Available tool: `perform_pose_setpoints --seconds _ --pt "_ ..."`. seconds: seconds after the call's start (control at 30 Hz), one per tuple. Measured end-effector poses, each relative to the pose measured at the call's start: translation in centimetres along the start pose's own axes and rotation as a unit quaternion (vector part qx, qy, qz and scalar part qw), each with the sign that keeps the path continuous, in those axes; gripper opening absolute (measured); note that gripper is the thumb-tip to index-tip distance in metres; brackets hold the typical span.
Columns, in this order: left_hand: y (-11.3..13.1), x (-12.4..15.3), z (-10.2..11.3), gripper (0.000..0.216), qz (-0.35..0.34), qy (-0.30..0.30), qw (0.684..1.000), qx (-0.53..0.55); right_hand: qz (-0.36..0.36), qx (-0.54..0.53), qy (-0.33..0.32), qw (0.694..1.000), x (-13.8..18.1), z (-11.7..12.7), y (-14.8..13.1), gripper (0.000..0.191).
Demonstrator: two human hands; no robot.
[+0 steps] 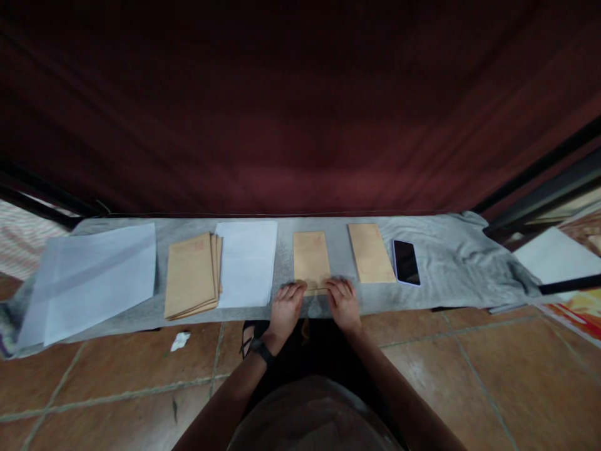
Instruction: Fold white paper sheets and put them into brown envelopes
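Note:
A brown paper envelope [312, 258] lies upright in front of me on the grey cloth. My left hand [287, 307], with a dark band at its wrist, has its fingers closed at the envelope's near left corner. At the near right corner, my right hand [344, 303] has curled fingers on the paper. Between the hands a crease or flap edge runs across the near end. Another brown envelope [372, 254] lies apart to the right. White paper sheets [248, 263] are stacked to the left, beside several overlapping brown envelopes [190, 275].
A phone [406, 262] with a dark screen lies right of the envelopes. Large white sheets [101, 275] cover the far left of the narrow cloth-covered surface [460, 263]. Behind it hangs a dark red curtain [300, 138]. A crumpled white scrap [180, 341] is on the tiled floor.

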State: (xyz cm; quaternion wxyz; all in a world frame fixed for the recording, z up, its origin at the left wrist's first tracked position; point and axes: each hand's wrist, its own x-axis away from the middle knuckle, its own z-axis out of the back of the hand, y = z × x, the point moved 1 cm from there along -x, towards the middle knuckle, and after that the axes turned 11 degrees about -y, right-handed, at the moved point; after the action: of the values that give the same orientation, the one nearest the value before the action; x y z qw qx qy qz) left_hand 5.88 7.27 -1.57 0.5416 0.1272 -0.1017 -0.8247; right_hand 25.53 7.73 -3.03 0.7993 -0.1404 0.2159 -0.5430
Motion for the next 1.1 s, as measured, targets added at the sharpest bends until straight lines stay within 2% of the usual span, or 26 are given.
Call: perform_pose_setpoints --seconds 0.13,0.27,0.5,0.6,0.8,0.93,1.1 --pt "0.5 0.6 -0.5 0.039 -0.003 -0.036 0.998 -0.045 0.067 0.028 -0.063 0.995 0.9 -1.4 -3.5 0.045" --pt "0.5 1.6 -1.1 0.052 -0.006 -0.057 0.996 -0.066 0.054 0.064 -0.070 0.994 1.9 -2.2 -4.9 0.056" --pt "0.7 2.4 -0.9 0.050 -0.021 -0.027 0.998 -0.053 0.055 0.073 -0.066 0.994 2.6 -0.2 -1.7 0.055" --pt "2.3 2.1 -1.1 0.054 -0.013 -0.028 0.999 -0.041 0.057 0.078 -0.079 0.992 2.9 0.5 -0.9 0.056" --pt "6.1 1.1 -2.4 0.069 -0.046 -0.034 0.998 -0.014 0.060 0.083 -0.084 0.991 3.3 0.3 -0.3 0.059" --pt "5.4 1.3 -2.5 0.078 -0.036 -0.028 0.999 -0.027 0.058 0.084 -0.082 0.991 3.2 0.4 0.1 0.059" --pt "3.0 2.1 -2.0 0.073 0.014 -0.015 0.999 -0.042 0.050 0.076 -0.072 0.993 2.9 0.6 -0.1 0.059"
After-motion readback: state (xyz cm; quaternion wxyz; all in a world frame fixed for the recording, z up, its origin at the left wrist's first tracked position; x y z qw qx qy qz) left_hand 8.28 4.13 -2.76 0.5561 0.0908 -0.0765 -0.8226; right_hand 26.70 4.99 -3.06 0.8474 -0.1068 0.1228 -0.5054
